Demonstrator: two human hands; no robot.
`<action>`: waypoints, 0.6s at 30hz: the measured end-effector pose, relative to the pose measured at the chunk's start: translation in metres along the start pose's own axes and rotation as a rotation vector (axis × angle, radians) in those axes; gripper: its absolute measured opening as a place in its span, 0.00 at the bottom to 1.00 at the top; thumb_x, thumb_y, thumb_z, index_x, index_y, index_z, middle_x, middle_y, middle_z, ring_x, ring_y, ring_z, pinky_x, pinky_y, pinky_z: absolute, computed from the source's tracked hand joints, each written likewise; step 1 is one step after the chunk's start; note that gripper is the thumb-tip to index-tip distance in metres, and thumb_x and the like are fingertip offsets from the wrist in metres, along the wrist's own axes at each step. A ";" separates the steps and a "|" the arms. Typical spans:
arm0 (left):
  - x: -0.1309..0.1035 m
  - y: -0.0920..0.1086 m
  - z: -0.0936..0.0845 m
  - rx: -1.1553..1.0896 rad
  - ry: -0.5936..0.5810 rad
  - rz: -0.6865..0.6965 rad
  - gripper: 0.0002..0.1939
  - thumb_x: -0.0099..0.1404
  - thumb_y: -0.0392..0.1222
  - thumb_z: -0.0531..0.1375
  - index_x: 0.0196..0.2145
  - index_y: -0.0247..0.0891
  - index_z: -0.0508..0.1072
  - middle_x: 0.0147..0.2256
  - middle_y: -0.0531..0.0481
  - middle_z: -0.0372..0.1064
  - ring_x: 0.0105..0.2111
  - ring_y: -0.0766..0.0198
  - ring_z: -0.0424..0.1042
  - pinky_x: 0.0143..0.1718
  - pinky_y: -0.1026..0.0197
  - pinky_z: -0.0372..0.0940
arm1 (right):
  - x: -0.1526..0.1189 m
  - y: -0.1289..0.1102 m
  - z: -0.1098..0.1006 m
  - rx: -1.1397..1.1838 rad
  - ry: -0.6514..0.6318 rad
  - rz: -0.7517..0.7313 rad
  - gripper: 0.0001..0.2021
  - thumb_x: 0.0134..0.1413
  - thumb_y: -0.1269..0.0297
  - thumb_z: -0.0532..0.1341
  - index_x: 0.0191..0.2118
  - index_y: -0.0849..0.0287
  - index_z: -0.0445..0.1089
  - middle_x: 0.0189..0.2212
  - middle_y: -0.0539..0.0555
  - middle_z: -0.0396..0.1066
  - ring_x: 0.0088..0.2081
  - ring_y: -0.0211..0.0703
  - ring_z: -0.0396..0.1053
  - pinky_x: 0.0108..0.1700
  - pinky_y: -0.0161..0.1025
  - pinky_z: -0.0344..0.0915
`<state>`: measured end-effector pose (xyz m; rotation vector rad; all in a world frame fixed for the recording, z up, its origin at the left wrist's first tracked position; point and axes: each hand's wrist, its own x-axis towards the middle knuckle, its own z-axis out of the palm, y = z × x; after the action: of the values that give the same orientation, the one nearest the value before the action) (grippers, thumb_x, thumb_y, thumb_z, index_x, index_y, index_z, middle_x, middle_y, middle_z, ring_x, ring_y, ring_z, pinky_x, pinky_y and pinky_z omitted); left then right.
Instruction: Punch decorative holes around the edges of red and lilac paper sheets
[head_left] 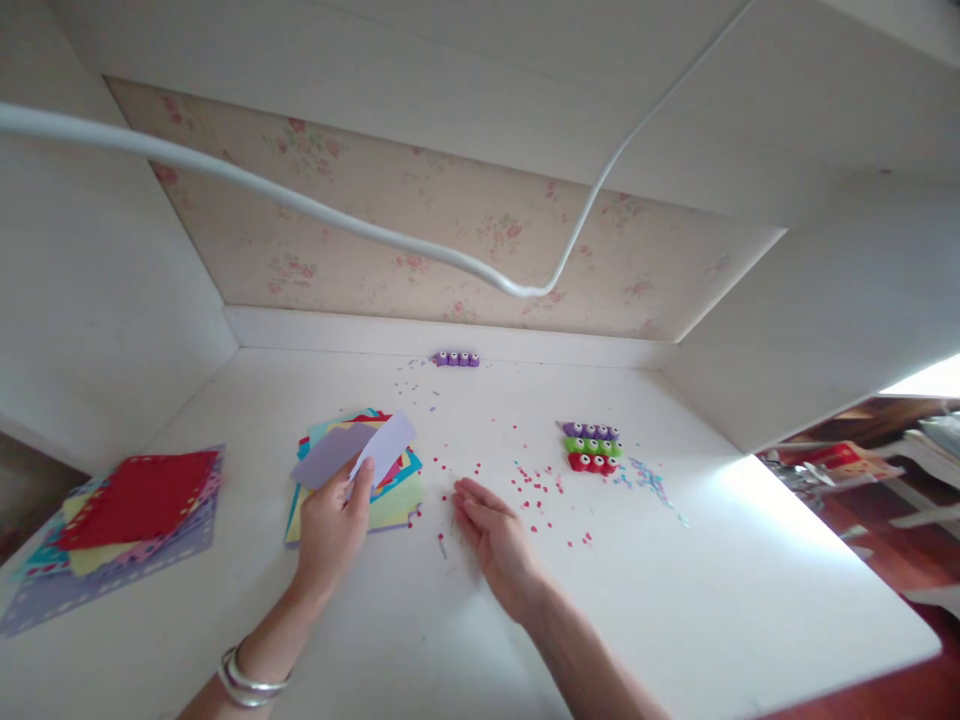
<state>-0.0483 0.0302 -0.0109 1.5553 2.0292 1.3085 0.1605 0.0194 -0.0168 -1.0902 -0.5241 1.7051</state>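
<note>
My left hand (334,526) pinches a folded or bent sheet of lilac paper (390,440) between thumb and fingers. The sheet is held over a loose stack of coloured paper (397,500) in yellow, blue and red. My right hand (491,545) rests on its edge on the white tabletop, palm turned inward. Its fingers are stretched out and close together, and nothing shows in them. Small red paper bits (534,488) lie scattered around and to the right of that hand.
Punched paper sheets (142,500) are piled at the left. Rows of purple, green and red punches (592,446) stand at the right beside bluish bits (651,480). More purple punches (457,359) are at the back. A white cable (420,247) hangs across the front.
</note>
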 end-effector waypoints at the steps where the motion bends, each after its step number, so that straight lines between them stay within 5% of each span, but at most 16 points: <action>1: 0.000 -0.001 0.001 0.005 -0.002 0.000 0.23 0.66 0.56 0.51 0.42 0.37 0.76 0.34 0.45 0.78 0.35 0.55 0.77 0.37 0.60 0.68 | 0.004 -0.010 -0.016 -0.014 0.034 -0.055 0.16 0.45 0.66 0.66 0.44 0.57 0.73 0.54 0.55 0.68 0.56 0.45 0.65 0.61 0.43 0.58; 6: 0.000 -0.002 0.001 0.015 -0.011 0.017 0.23 0.67 0.56 0.51 0.44 0.37 0.76 0.35 0.44 0.78 0.38 0.55 0.77 0.38 0.60 0.68 | 0.025 -0.060 -0.097 -0.132 0.208 -0.269 0.13 0.46 0.65 0.66 0.41 0.56 0.73 0.50 0.55 0.71 0.54 0.48 0.67 0.57 0.45 0.66; 9: 0.000 0.000 0.000 0.051 -0.030 0.032 0.22 0.67 0.55 0.51 0.41 0.37 0.77 0.31 0.46 0.78 0.34 0.55 0.78 0.34 0.61 0.68 | 0.026 -0.081 -0.121 -0.157 0.303 -0.324 0.12 0.44 0.65 0.67 0.39 0.55 0.74 0.48 0.55 0.73 0.52 0.48 0.69 0.56 0.44 0.67; 13: -0.001 0.000 0.002 0.031 -0.010 0.052 0.21 0.66 0.55 0.51 0.40 0.37 0.77 0.30 0.47 0.78 0.33 0.56 0.78 0.34 0.62 0.69 | 0.001 -0.078 -0.102 -0.265 0.269 -0.378 0.12 0.47 0.61 0.67 0.40 0.56 0.75 0.48 0.56 0.73 0.52 0.50 0.69 0.58 0.47 0.64; 18: -0.001 -0.002 0.003 0.068 -0.008 0.049 0.22 0.66 0.55 0.51 0.40 0.37 0.77 0.31 0.46 0.78 0.35 0.55 0.78 0.35 0.62 0.68 | -0.048 -0.027 -0.046 -0.478 -0.159 -0.125 0.18 0.55 0.53 0.62 0.49 0.53 0.73 0.50 0.56 0.72 0.53 0.50 0.67 0.59 0.53 0.59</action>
<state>-0.0468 0.0307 -0.0142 1.6476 2.0633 1.2607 0.2178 -0.0203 0.0006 -1.2262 -1.1197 1.6031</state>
